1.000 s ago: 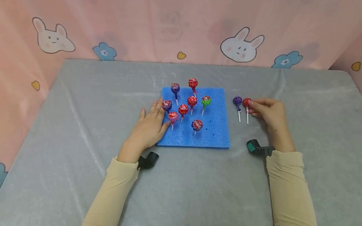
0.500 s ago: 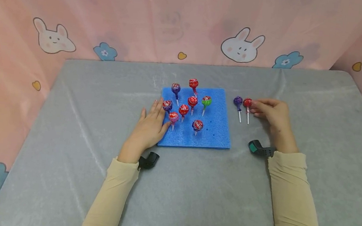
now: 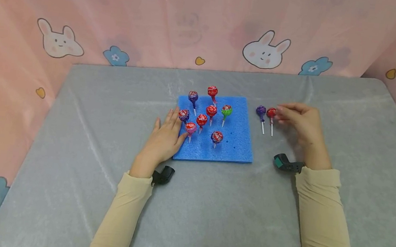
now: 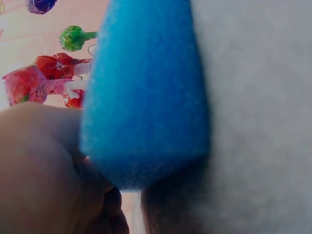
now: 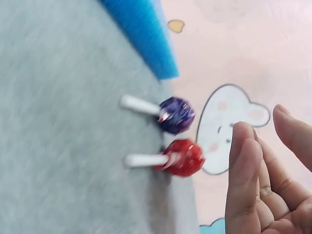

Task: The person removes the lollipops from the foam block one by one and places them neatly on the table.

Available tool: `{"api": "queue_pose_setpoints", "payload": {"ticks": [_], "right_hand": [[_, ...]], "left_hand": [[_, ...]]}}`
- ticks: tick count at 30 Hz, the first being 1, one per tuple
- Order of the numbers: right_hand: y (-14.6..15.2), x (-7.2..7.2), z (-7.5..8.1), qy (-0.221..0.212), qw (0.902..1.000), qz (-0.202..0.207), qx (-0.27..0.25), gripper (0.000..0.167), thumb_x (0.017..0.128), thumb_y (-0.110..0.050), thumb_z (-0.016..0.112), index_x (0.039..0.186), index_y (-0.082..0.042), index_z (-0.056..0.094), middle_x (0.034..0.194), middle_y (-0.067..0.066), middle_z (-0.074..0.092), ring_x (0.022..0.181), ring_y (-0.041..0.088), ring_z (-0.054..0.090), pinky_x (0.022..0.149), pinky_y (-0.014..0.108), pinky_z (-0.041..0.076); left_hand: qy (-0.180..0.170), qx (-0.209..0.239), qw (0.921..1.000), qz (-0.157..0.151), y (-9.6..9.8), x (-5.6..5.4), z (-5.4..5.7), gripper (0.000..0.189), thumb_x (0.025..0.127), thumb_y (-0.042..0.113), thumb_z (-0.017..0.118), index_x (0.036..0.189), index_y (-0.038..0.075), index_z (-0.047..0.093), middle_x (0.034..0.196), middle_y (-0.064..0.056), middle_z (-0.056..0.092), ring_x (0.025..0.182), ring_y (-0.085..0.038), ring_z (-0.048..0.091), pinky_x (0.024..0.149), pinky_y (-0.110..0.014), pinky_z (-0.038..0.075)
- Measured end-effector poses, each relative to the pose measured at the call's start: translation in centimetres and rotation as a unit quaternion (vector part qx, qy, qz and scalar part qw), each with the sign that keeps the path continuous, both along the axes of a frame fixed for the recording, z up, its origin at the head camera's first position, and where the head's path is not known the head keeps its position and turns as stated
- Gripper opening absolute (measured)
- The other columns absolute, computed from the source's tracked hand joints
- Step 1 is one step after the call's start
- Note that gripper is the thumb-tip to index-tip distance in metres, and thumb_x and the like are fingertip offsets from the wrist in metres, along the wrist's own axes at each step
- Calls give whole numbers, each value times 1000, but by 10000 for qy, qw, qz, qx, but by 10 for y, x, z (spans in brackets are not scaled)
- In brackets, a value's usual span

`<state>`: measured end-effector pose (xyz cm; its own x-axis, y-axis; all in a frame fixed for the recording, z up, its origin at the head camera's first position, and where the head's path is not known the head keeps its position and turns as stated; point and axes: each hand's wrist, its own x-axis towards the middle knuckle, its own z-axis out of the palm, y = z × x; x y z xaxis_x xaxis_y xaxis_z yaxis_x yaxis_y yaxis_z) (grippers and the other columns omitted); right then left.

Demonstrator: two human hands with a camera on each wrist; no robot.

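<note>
In the head view, the left hand point(image 3: 161, 140) is laid along the left edge of the blue foam board point(image 3: 209, 154), fingers straight, nothing gripped, the thumb set right beside the pink lollipop point(image 3: 191, 128). Trouble there: by a shift of that thumb, the stick could be knocked askew. Over on the right, the red lollipop point(image 3: 271, 112) and the purple lollipop point(image 3: 261, 110) are laid side by side on the grey tabletop point(image 3: 217, 215), with the right hand point(image 3: 302, 125) held just beside the red one.

In the left wrist view, the foam's edge is met by the hand, but the fingers are partly hidden; how firmly they are pressed cannot be told. If lightly, the board might be let slip.

In the right wrist view, the fingers are parted, nothing pinched, a gap shown! By a glancing touch, that round head could be rolled, and its close purple neighbour nudged too.
</note>
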<state>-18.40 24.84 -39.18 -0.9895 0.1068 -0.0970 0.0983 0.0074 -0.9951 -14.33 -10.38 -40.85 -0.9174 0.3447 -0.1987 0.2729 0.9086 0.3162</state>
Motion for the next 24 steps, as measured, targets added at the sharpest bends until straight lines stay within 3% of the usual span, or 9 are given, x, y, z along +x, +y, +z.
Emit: {"api": "queue_pose_setpoints", "payload": {"ticks": [8, 13, 24], "right_hand": [[-10, 4, 13, 151, 9990, 413, 85, 12, 85, -8, 70, 95, -1, 72, 82, 0, 71, 76, 12, 68, 66, 22, 54], [-18, 6, 19, 356, 9975, 609, -95, 8, 85, -2, 68, 91, -3, 73, 81, 2, 71, 74, 14, 69, 66, 24, 55], [-34, 11, 25, 531, 9894, 1304, 362, 11, 84, 2, 67, 95, 1, 72, 83, -2, 70, 73, 12, 68, 68, 24, 54]], "left_hand": [[23, 38, 10000, 12, 0, 0, -1, 62, 102, 38, 33, 149, -1, 20, 158, -10, -5, 144, -25, -4, 112, -53, 0], [20, 54, 10000, 11, 0, 0, -2, 62, 102, 37, 33, 149, -1, 20, 158, -10, -5, 144, -25, -4, 112, -53, -1], [65, 53, 10000, -2, 0, 0, -2, 62, 102, 37, 33, 149, -1, 20, 158, -10, -5, 144, -24, -4, 112, -54, 0]]}}
